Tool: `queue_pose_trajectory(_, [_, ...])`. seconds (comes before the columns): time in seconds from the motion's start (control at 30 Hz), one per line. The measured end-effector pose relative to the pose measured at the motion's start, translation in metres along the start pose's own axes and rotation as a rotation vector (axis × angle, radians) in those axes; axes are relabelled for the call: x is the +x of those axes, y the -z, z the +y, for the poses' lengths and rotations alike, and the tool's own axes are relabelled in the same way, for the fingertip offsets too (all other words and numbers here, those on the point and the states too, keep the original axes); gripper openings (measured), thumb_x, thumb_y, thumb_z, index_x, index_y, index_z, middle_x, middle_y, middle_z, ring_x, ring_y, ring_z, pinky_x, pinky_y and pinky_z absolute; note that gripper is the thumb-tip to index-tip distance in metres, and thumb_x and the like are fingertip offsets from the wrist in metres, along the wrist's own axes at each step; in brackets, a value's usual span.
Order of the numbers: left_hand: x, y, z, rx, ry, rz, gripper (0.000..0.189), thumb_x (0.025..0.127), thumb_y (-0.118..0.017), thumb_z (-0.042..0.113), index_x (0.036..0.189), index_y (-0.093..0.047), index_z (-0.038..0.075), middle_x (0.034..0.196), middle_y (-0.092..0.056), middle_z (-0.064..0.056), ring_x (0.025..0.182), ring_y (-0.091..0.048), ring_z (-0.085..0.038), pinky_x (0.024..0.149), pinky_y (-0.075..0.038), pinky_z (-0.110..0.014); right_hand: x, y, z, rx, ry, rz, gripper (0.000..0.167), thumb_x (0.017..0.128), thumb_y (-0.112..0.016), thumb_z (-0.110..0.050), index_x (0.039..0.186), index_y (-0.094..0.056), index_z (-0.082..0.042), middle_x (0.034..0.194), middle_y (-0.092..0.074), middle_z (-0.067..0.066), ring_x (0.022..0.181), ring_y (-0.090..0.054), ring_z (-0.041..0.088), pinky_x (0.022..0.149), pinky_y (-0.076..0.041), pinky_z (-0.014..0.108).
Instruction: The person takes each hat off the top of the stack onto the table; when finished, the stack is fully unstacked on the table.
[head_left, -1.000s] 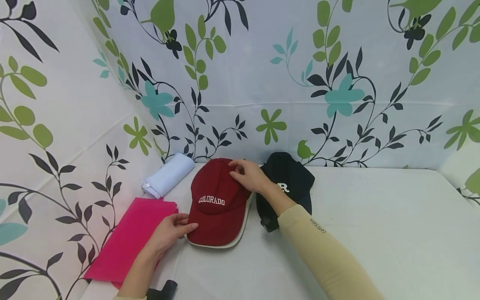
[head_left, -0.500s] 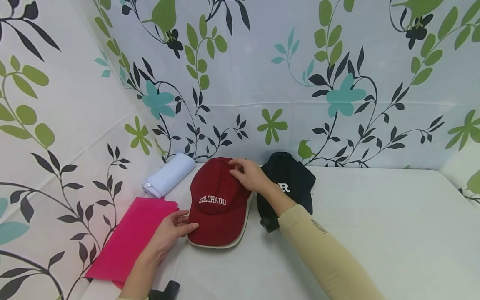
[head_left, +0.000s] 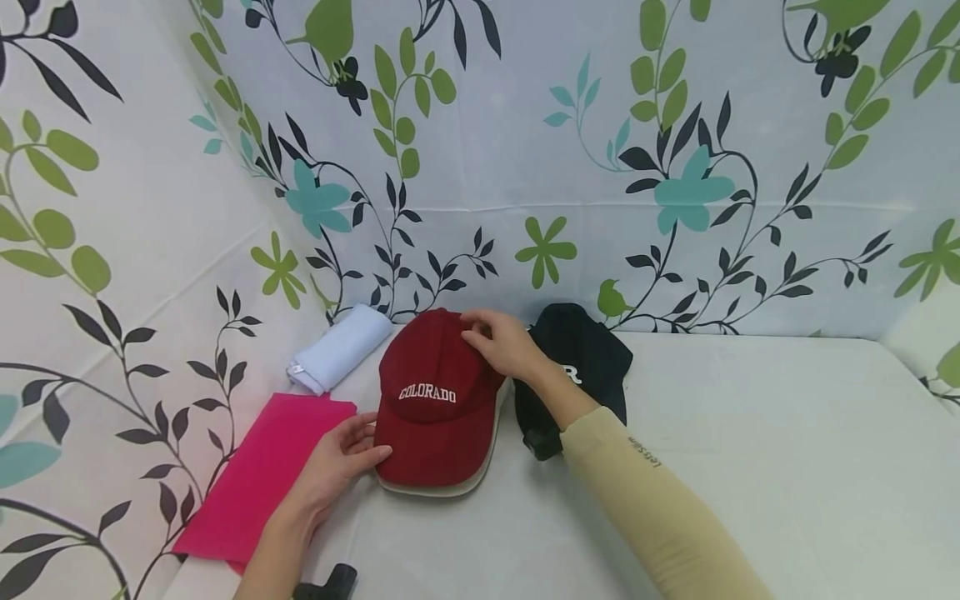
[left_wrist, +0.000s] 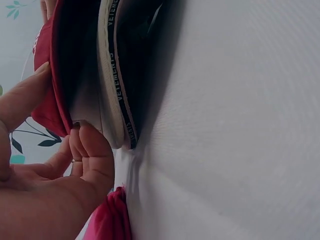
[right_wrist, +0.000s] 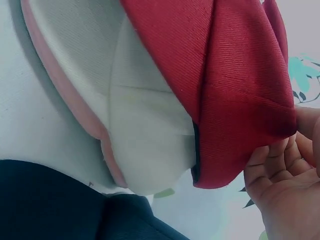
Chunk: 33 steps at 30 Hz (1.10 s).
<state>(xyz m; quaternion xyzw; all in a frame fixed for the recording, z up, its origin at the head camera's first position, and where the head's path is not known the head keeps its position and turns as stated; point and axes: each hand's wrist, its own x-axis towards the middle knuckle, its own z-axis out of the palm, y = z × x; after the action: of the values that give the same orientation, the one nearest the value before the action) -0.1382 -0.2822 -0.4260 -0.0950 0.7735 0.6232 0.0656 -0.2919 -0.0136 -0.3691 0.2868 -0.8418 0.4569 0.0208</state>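
A red cap (head_left: 438, 446) lettered COLORADO sits above a cream cap (right_wrist: 150, 125). A pink edge (right_wrist: 65, 90) shows beneath the cream one. My left hand (head_left: 337, 467) pinches the red brim's left edge, thumb above and fingers below, as the left wrist view shows. There, a gap separates the red brim from the cream brim (left_wrist: 108, 75), and a black band with VETEMENTS lettering lies under it. My right hand (head_left: 510, 346) pinches the red crown at its back right. In the right wrist view its fingertips meet the red fabric (right_wrist: 245, 100), and the cream crown stays below.
Close on the right lies a black cap (head_left: 585, 342) with a white R, partly behind my right forearm. A rolled light-blue cloth (head_left: 340, 348) is at the back left. Folded bright-pink cloth (head_left: 262, 475) lies left. Patterned fabric (head_left: 480, 167) hangs behind the white table (head_left: 750, 442).
The red cap has risen slightly, with more cream showing below its brim. Both hands keep their pinch, and the right hand has moved up a little.
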Motion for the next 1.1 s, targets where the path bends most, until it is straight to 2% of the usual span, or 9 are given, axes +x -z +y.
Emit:
queue_pose_trajectory(0.27, [-0.001,-0.001,0.006,-0.024,-0.035,0.011,0.077,0.090,-0.078,0.017,0.154,-0.036,0.006,0.143,-0.046,-0.018,0.125,-0.051,-0.033,0.090,-0.054,-0.026,0.001,0.008,-0.005,0.032,-0.012,0.008,0.033,0.101,-0.062,-0.013,0.133,-0.063,-0.004,0.090,-0.059,0.005,0.089,-0.058,0.021,0.076,-0.052,0.028])
queue_pose_trajectory(0.43, [-0.002,-0.002,0.011,-0.035,-0.067,0.022,0.075,0.090,-0.077,0.014,0.154,-0.037,0.008,0.144,-0.046,-0.017,0.123,-0.052,-0.031,0.088,-0.054,-0.025,0.001,0.016,-0.011,0.050,-0.001,0.001,0.033,0.102,-0.062,-0.013,0.134,-0.063,-0.005,0.091,-0.060,0.005,0.086,-0.058,0.021,0.074,-0.054,0.028])
queue_pose_trajectory(0.67, [-0.005,-0.006,0.017,-0.070,-0.124,0.039,0.074,0.089,-0.078,0.013,0.153,-0.039,0.012,0.140,-0.047,-0.014,0.118,-0.054,-0.026,0.088,-0.055,-0.027,0.000,0.031,-0.017,0.040,0.032,-0.007,0.034,0.101,-0.063,-0.014,0.133,-0.063,-0.004,0.087,-0.058,0.005,0.082,-0.056,0.020,0.070,-0.050,0.028])
queue_pose_trajectory(0.83, [-0.008,-0.012,0.021,-0.088,-0.164,0.045,0.075,0.088,-0.080,0.015,0.152,-0.041,0.013,0.139,-0.048,-0.011,0.117,-0.056,-0.025,0.089,-0.055,-0.028,-0.003,0.043,-0.021,0.038,0.032,-0.001,0.034,0.101,-0.063,-0.014,0.133,-0.063,-0.005,0.087,-0.058,0.005,0.079,-0.055,0.020,0.068,-0.049,0.030])
queue_pose_trajectory(1.1, [-0.008,-0.026,0.034,-0.115,-0.263,0.024,0.068,0.090,-0.074,0.005,0.151,-0.042,0.008,0.137,-0.048,-0.015,0.113,-0.057,-0.023,0.087,-0.056,-0.028,-0.011,0.065,-0.024,0.039,0.025,0.017,0.032,0.101,-0.063,-0.013,0.132,-0.064,-0.004,0.085,-0.058,0.005,0.079,-0.054,0.021,0.070,-0.047,0.032])
